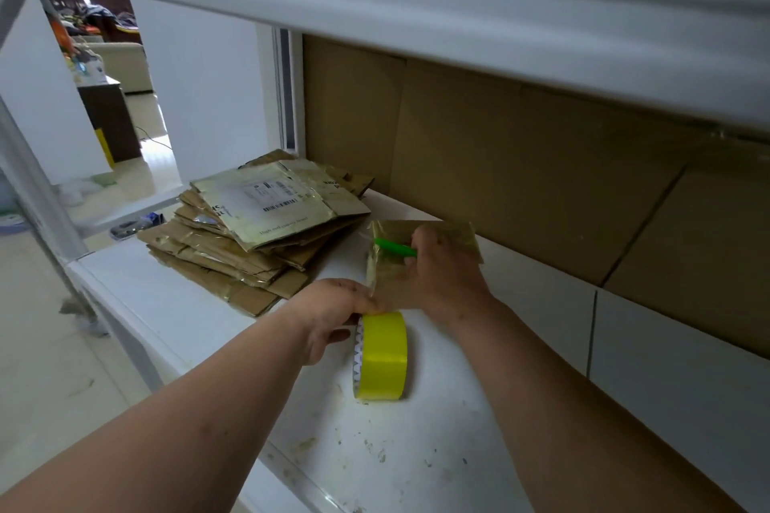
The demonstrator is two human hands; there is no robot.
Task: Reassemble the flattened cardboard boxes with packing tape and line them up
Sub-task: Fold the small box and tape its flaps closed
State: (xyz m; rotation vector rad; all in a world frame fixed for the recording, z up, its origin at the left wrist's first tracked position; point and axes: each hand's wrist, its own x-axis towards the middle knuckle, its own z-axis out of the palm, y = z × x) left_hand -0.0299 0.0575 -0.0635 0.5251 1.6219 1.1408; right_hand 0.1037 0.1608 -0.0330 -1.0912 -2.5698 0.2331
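Right hand [441,283] grip: fingers curled around a green-handled tool [395,248], probably a cutter or pen; type not resolvable. The tool's tip points left, lying over the top face of a small cardboard box [421,250]. Left hand [333,310] grip: fingers at the near left corner of that same box and against the top of the tape roll; whether it pinches the tape end or only steadies the box cannot be told, since the fingertips are hidden behind the roll and the box edge.

Small cardboard box: on the white table [200,317], centre of view, its surface glossy with old tape. It sits between the two hands, just beyond the roll.

Roll of yellow-green packing tape [381,356]: standing on edge on the table, directly nearer the camera than the box, touching the left hand. White printed core visible on its left side.

Stack of flattened cardboard boxes [254,237]: on the table to the left of the small box, near but apart from it. Pieces lie fanned unevenly; the top piece carries a shipping label with barcode.

Large cardboard sheets [521,162] stand upright along the back of the table, under a white upper shelf [458,12]. Table surface near the camera shows specks and scuffs.
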